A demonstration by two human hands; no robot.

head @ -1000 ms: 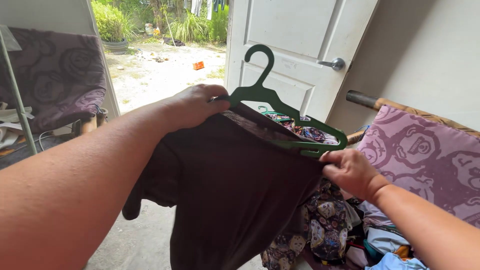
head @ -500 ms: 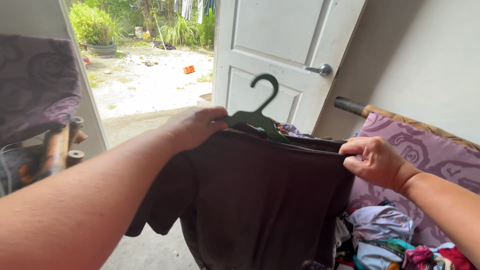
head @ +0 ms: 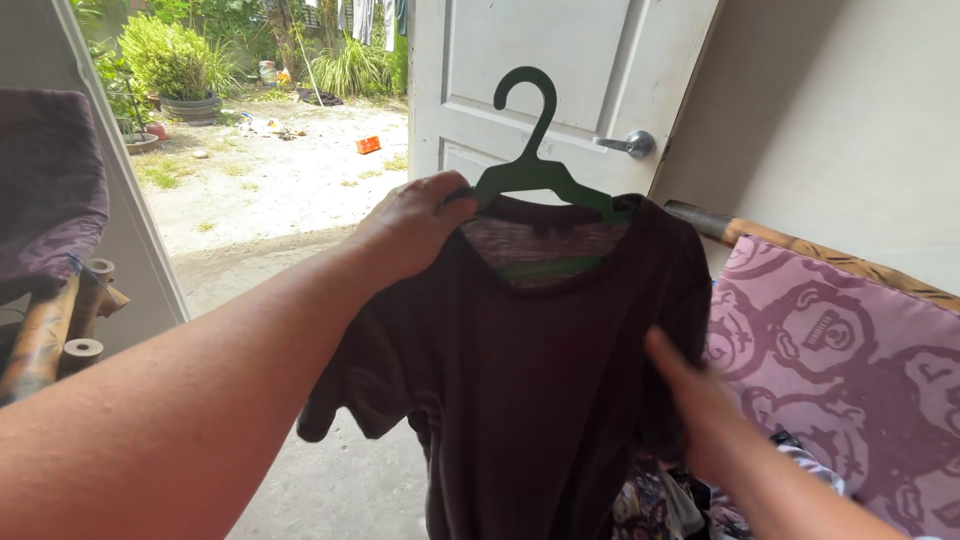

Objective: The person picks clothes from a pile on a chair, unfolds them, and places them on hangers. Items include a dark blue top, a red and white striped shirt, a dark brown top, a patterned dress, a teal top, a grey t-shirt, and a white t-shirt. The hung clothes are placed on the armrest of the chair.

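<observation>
One dark maroon t-shirt [head: 520, 370], draped on green hanger [head: 535, 165], sleeves drooping

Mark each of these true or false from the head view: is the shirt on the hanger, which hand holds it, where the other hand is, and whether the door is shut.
1. The dark maroon shirt hangs on the green hanger. True.
2. The right hand grips the hanger's hook. False: the left hand holds the hanger and shirt at the shoulder; the hook is free.
3. The right hand is against the front of the shirt, low on its right side. True, though it is blurred.
4. The white door is shut. False: it stands open, showing a sunlit yard.
5. A cushion with a purple print lies to the right of the shirt. True.
</observation>
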